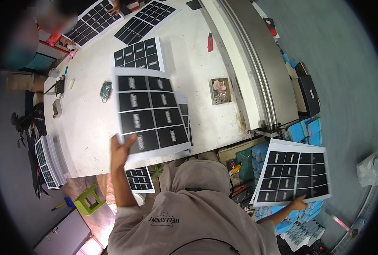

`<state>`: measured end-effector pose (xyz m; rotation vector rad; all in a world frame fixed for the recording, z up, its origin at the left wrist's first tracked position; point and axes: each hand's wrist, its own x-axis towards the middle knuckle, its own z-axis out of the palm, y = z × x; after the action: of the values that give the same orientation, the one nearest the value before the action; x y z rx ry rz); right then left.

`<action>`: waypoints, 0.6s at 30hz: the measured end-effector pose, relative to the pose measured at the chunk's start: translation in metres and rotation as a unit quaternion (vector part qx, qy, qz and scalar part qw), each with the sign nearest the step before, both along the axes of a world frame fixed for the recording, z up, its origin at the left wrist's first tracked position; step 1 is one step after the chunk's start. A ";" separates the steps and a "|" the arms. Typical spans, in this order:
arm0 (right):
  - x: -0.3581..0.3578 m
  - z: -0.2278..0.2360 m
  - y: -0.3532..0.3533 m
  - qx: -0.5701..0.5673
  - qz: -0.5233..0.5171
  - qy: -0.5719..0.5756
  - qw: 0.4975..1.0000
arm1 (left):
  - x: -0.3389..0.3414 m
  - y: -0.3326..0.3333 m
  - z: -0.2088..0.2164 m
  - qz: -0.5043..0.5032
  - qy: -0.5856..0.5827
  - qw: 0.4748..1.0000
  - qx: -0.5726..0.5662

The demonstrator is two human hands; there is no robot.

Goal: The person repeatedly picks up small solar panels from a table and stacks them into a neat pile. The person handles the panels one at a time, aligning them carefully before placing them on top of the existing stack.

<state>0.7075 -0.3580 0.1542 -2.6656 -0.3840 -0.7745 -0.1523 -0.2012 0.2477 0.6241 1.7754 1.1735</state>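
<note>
My left hand [122,149] is closed on the lower left edge of a white printed sheet [143,111] with rows of black rectangles, tilted up over the table. Partly behind it, another such sheet [186,119] lies near the table's front edge. Off to the right, my right hand [298,204] grips the lower edge of a few overlapping sheets [291,172] with the same kind of print, held beside the table above blue bundles. The right thumb shows on the print, while its other fingers are hidden underneath.
On the white table [189,51] are a stack of printed sheets [158,53], a red cutter knife [210,42], a small open box [220,91] and a face mask [105,91]. Metal rails [257,63] border its right side. A co-worker's hand [114,7] touches sheets far left. A green stool [89,200] stands below.
</note>
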 end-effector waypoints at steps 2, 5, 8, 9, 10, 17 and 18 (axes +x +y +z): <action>-0.036 0.067 0.007 0.094 0.091 -0.041 0.991 | -0.015 0.005 -0.105 -0.095 0.042 0.993 -0.060; -0.049 0.136 0.083 0.287 0.066 0.002 0.956 | -0.046 -0.040 -0.272 -0.109 0.127 0.977 -0.134; 0.028 0.131 0.158 0.203 0.007 0.029 0.979 | -0.026 -0.052 -0.338 -0.065 0.280 0.912 -0.292; 0.021 0.132 0.190 0.266 0.032 0.106 0.958 | 0.018 -0.014 -0.297 -0.031 0.327 0.846 -0.420; -0.002 0.123 0.244 0.409 0.132 0.089 0.899 | 0.034 0.003 -0.274 -0.041 0.365 0.832 -0.416; -0.088 0.010 0.514 0.509 0.256 0.204 0.796 | 0.065 0.033 -0.290 -0.132 0.455 0.785 -0.400; -0.098 -0.009 0.529 0.536 0.279 0.237 0.761 | 0.066 0.038 -0.286 -0.144 0.444 0.782 -0.413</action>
<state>0.6099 0.1711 0.1452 -1.4257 -0.3924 -0.0224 -0.0862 -0.1637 -0.0385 0.9108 2.5614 -0.2836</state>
